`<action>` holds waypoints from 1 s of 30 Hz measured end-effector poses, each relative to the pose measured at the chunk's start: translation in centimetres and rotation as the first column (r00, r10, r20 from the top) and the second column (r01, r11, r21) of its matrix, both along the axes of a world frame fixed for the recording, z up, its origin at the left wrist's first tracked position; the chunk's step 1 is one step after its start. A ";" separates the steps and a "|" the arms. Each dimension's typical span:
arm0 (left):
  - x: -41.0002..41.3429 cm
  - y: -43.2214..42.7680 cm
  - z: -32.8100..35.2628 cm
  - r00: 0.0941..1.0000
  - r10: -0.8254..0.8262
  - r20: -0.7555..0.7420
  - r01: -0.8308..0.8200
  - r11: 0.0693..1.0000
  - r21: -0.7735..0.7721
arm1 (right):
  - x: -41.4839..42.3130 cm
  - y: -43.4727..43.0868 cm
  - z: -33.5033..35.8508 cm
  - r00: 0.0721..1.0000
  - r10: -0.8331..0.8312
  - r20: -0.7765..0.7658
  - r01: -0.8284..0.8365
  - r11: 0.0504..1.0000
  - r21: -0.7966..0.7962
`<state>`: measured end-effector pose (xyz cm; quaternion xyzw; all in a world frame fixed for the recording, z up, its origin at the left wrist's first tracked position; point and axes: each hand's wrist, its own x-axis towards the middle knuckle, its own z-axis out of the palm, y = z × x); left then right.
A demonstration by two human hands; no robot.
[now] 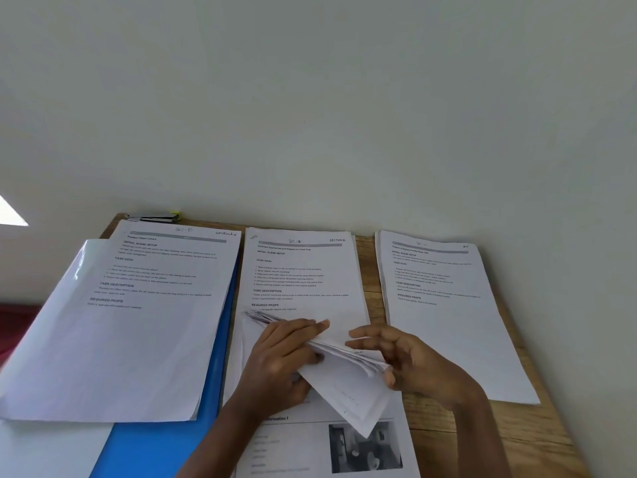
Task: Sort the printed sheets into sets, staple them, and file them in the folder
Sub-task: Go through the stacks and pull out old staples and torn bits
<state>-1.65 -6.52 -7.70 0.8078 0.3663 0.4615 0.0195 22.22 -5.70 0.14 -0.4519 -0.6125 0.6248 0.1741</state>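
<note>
The sorting step is judged to be in hand. A loose bundle of white printed sheets is held up off the light wooden table in the lower centre of the frame, just over the near end of the centre stack of printed sheets headed SEC-A. The left hand is clamped on the bundle, with the fingers laid over its top face and the thumb tucked against it. The right hand is closed more loosely on the fanned edge, which is caught between the thumb below and the fingers above. Two more sets are laid out on either side: a left stack of printed sheets, resting on an open blue plastic folder, and a right stack of printed sheets at the right of the frame. A printed page with a dark photograph lies beneath the hands at the bottom centre. A dark stapler with a yellow tip is seen at the upper left corner of the table, against the wall and well apart from both hands. Whether any set is already stapled cannot be told. For the next move, the bundle's sheets would need to be parted at the fanned edge, read by heading and laid on the matching stack, while the remainder is kept from slipping.
</note>
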 end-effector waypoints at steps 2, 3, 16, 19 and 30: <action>0.0 -0.1 0.1 1.000 -0.006 -0.005 0.006 1.000 -0.012 | 0.0 -0.1 0.0 1.000 -0.030 -0.001 0.030 0.999 0.019; 0.0 -0.1 0.1 1.000 -0.009 -0.004 0.009 1.000 -0.017 | 0.0 -0.1 0.0 0.999 -0.049 0.001 0.049 0.998 0.041; -0.1 0.2 -0.4 0.997 -0.075 -0.003 0.075 0.996 -0.056 | -0.7 0.5 -0.9 0.931 -0.365 -0.002 0.346 0.882 0.321; -0.1 0.2 -0.5 0.997 -0.079 -0.015 0.078 0.995 -0.069 | -0.8 1.0 -1.2 0.876 -0.481 -0.007 0.457 0.828 0.325; -0.3 0.2 -0.8 0.997 -0.027 -0.065 0.025 0.999 -0.040 | -1.6 2.3 -2.5 0.798 -0.602 0.009 0.481 0.647 0.592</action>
